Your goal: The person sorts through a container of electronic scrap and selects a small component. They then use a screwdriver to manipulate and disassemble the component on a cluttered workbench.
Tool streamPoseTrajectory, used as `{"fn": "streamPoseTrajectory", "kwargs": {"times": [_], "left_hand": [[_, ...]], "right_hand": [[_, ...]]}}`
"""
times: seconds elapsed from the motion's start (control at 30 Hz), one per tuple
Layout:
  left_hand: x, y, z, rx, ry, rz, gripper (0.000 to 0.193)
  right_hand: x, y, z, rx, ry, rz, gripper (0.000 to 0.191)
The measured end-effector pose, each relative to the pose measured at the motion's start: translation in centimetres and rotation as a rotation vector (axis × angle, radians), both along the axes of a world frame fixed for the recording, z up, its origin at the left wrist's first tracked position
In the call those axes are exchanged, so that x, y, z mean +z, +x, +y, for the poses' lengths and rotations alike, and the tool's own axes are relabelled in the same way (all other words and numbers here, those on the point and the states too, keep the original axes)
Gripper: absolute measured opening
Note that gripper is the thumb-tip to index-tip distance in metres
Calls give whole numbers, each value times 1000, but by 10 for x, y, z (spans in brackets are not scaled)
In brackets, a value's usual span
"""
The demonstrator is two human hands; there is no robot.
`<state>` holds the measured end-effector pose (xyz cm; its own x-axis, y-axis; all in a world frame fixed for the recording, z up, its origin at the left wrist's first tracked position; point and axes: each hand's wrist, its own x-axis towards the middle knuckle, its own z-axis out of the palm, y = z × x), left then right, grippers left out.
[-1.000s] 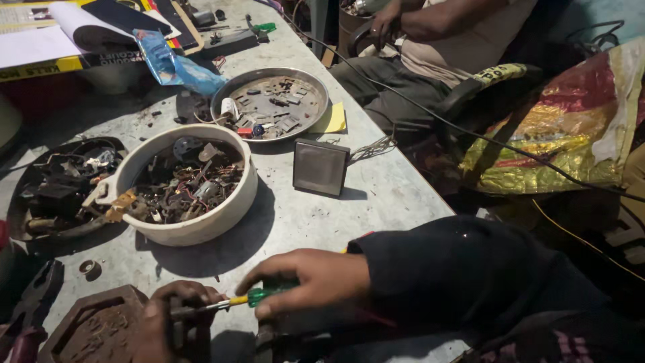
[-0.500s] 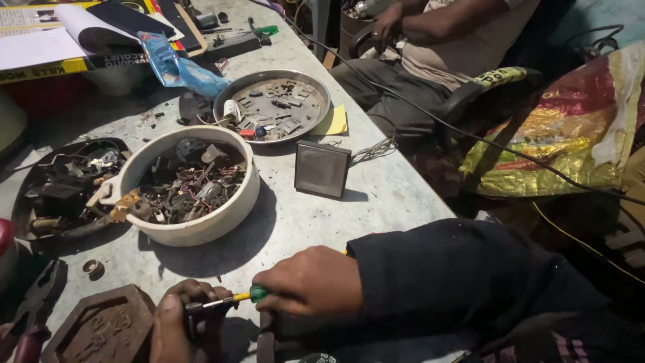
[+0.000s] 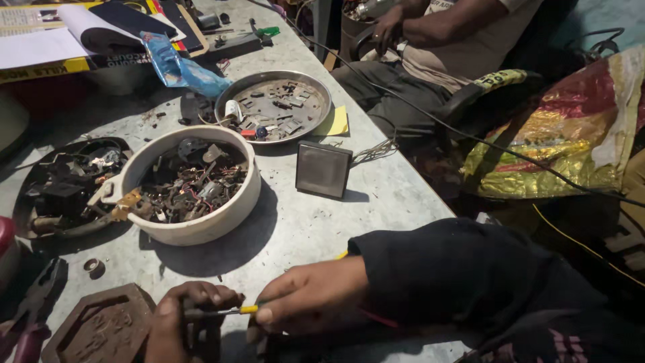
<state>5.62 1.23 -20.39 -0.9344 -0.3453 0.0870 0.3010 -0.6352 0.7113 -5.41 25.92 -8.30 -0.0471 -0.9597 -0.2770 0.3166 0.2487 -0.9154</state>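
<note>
**What You Cannot See Well**

The left hand (image 3: 181, 323) is cut off at the bottom edge and hides the small dark part it grips. The screwdriver (image 3: 225, 311) tip is hidden there too. The bits in the white bowl (image 3: 195, 228) are too small to tell.

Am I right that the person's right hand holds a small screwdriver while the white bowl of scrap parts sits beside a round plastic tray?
Not quite: the tray is metal, as the head view shows. The right hand does hold the small screwdriver, and the white bowl of scrap parts sits beside that round tray.
</note>
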Motion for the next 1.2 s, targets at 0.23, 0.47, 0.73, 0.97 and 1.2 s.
{"fn": "streamPoseTrajectory", "kwargs": {"times": [0.23, 0.47, 0.73, 0.97, 1.2], "left_hand": [[12, 1, 20, 57, -7, 19, 44], [34, 1, 27, 124, -48, -255, 42], [32, -2, 12, 51, 23, -16, 42], [55, 0, 33, 204, -47, -375, 42], [68, 1, 41, 184, -27, -206, 43]], "right_hand": [[15, 12, 5, -68, -135, 1089, 28], [29, 24, 6, -151, -158, 1831, 44], [1, -5, 1, -67, -189, 663, 42], [5, 2, 4, -155, -307, 1493, 32], [27, 3, 7, -221, -312, 1573, 43]]}}
